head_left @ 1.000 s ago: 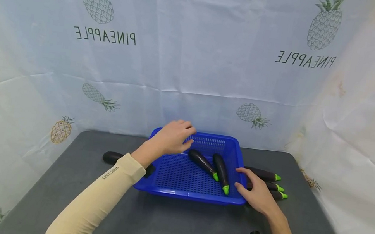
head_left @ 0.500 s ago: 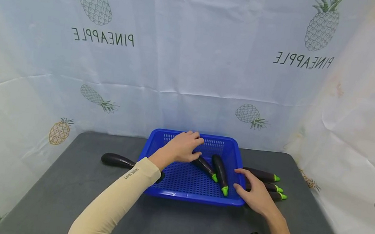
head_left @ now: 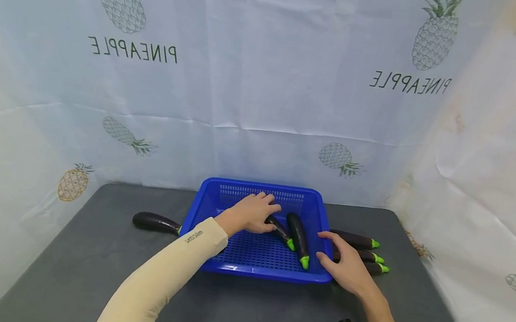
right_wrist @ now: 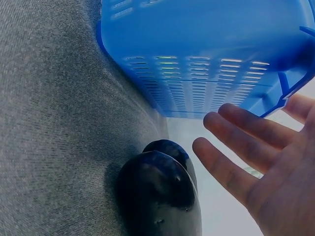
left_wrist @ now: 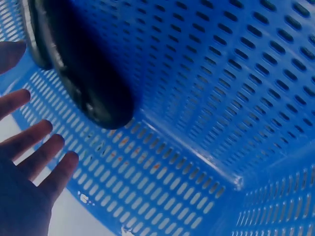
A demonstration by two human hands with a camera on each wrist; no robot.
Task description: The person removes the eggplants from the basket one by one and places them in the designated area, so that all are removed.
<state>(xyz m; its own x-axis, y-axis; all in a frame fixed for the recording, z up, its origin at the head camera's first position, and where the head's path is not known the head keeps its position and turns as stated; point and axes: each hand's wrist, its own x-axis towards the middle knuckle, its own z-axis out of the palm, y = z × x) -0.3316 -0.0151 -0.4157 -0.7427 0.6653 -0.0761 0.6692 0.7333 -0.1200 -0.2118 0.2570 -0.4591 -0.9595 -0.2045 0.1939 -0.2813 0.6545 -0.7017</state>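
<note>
Left grip [head_left: 253, 214] apart, partly masking one eggplant [head_left: 282, 232] in head view, right grip [head_left: 345, 264] apart

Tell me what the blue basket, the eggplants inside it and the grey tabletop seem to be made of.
Blue basket: probably moulded plastic, smooth with a slight sheen, judging by its regular slots and thick rim.
Eggplants: glossy dark skin with highlights; real vegetable or plastic imitation, I can't tell.
Grey tabletop: seemingly cloth-covered, matt, with fine woven-looking texture up close.
</note>
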